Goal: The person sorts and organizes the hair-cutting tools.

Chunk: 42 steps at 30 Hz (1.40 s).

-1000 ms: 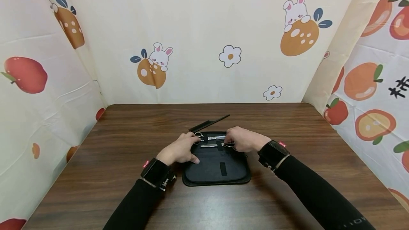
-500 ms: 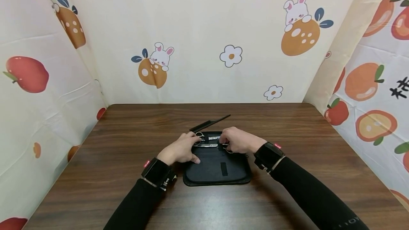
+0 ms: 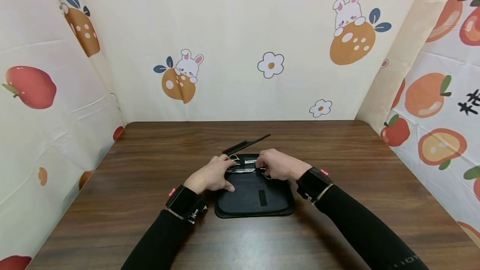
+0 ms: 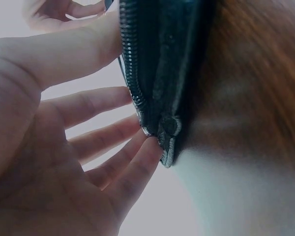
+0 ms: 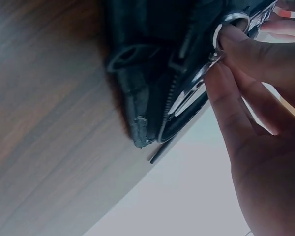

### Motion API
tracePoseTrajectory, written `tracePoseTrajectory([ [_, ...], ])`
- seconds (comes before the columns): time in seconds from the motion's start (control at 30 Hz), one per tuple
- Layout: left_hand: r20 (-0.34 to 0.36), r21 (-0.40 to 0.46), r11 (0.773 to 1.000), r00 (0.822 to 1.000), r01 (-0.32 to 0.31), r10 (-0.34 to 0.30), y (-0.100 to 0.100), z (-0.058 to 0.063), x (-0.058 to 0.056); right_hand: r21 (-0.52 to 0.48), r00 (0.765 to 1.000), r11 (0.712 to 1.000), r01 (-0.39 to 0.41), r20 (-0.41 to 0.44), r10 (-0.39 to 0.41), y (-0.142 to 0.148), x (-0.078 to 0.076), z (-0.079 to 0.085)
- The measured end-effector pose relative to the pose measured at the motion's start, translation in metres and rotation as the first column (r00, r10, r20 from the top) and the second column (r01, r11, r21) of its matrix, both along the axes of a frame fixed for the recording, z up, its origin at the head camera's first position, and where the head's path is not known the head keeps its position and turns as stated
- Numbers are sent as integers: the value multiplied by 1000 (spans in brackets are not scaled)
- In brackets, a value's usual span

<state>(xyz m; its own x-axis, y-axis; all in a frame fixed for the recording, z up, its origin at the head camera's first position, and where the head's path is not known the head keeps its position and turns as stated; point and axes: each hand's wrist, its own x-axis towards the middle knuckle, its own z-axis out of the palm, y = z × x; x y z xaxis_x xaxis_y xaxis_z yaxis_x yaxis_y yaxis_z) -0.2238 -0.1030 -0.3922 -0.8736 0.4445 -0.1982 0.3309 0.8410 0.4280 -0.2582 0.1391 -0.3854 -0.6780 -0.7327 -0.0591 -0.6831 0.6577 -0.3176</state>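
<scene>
- Table (image 3: 157, 149): brown wood grain; extends beneath left hand (image 3: 212, 174) and right hand (image 3: 281, 165).
- Comb (image 3: 238, 146): black, thin-tailed; on table, beyond and between the hands.
- Back cloth (image 3: 232, 20): cream, beyond both hands; rabbit print (image 3: 348, 15), flower print (image 3: 271, 65).
- Left cloth (image 3: 63, 128): pale, well left of left hand; red fruit print (image 3: 31, 87).
- Right cloth (image 3: 435, 122): white, well right of right hand; orange fruit print (image 3: 424, 95).

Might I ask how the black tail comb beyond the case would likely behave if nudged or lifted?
The black tail comb is probably light, being so slim. Its wide, flat-lying body suggests it would slide over the tabletop rather than roll. Its long, thin tail might bend or snap under pressure.
</scene>
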Motion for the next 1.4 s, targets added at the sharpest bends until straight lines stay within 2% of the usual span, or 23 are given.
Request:
tracePoseTrajectory([
  [0.43, -4, 0, 1000, 1000, 9, -9, 2, 1, 0, 70, 998, 997, 11, -62, -7, 4, 4, -5],
  [0.67, -6, 6, 1000, 1000, 9, -9, 2, 2, 0, 59, 995, 998, -14, -103, 20, 8, 8, -3],
  [1.17, 6, -15, 1000, 1000, 15, -15, 5, 6, -3, 77, 997, 996, 39, -77, -33, 3, 7, -2],
  [1.3, -57, 40, 999, 998, -20, 23, 0, 8, -9, 78, 997, 997, 21, -81, -14, 0, 8, -2],
  [1.4, -145, 62, 996, 986, -69, 77, -6, 9, -19, 85, 995, 996, 19, -98, -10, -1, 9, -2],
])
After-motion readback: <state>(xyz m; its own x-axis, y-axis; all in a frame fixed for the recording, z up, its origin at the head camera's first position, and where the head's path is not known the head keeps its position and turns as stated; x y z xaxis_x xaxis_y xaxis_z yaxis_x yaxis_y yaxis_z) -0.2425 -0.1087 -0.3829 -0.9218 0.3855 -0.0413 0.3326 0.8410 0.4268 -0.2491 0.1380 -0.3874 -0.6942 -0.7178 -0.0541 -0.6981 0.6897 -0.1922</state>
